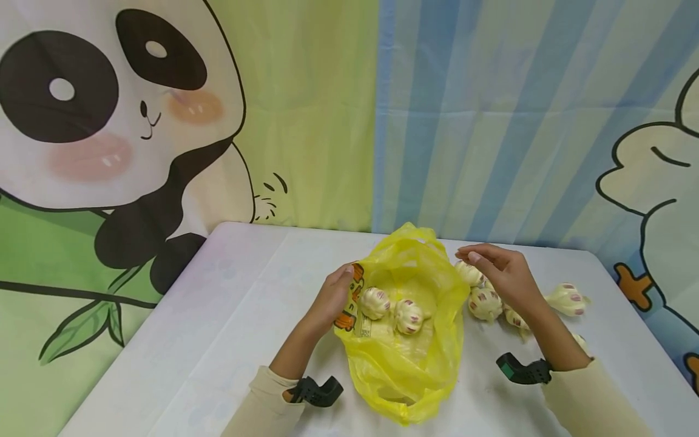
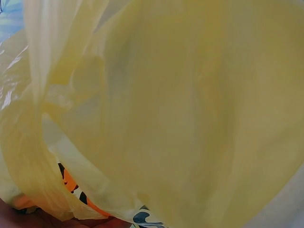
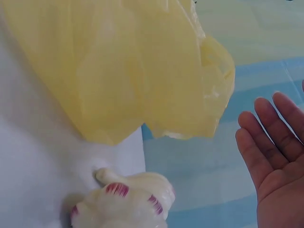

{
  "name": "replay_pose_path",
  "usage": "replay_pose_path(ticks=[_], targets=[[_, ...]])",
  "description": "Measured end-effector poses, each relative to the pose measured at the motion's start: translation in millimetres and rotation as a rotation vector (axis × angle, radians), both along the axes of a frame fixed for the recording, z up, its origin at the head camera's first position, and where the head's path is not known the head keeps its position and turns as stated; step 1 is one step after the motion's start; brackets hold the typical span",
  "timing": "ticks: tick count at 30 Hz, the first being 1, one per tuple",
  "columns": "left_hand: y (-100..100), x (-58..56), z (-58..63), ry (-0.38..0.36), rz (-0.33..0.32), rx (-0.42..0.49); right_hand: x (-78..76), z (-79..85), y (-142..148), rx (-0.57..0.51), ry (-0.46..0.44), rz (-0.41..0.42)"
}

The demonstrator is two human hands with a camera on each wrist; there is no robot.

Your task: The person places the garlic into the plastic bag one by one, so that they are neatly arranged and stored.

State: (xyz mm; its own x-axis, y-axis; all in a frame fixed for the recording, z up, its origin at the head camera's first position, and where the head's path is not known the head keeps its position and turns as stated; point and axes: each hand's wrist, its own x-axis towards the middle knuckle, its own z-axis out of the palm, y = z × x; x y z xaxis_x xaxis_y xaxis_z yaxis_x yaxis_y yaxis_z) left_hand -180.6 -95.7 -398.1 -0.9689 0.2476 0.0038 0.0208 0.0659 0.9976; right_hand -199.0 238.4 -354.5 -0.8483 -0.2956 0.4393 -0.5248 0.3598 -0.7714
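A yellow plastic bag with an orange printed pattern lies with its mouth spread in the head view. My left hand pinches its left edge, thumb on the inner side; yellow film fills most of the left wrist view. Two white garlic bulbs with purple streaks, one on the left and one on the right, lie inside the bag. Right of the bag, my right hand is raised over several more garlic bulbs. Its fingers look loosely extended and hold nothing in the right wrist view.
One garlic bulb lies farther right on the white table, and another is partly hidden by the right forearm. A cloth backdrop with a panda print hangs behind the table's far edge.
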Motion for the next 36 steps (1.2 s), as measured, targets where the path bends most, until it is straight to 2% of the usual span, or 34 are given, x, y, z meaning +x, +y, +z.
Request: replay_pose_path(ticks=[9, 16, 22, 28, 32, 36], targets=[[0.4, 1.1, 2.3, 0.006, 0.000, -0.008, 8.9, -20.1, 11.2, -0.006, -0.041, -0.128], [0.1, 1.1, 1.8, 0.000, -0.002, 0.006, 14.3, -35.8, 19.3, -0.001, -0.049, -0.197], [0.5, 1.6, 0.1, 0.008, -0.009, 0.008, 19.4, -54.7, 22.9, -0.113, -0.093, -0.220], [-0.4, 1.1, -2.3, 0.016, -0.019, 0.014, 20.0, -64.3, 23.1, -0.207, -0.067, -0.240], [-0.8, 0.5, -3.0, 0.014, -0.017, 0.016, 19.7, -67.3, 24.5, -0.204, -0.061, -0.256], [-0.5, 0.1, -2.7, 0.005, -0.014, 0.016, 20.4, -70.3, 27.2, -0.155, -0.091, -0.265]])
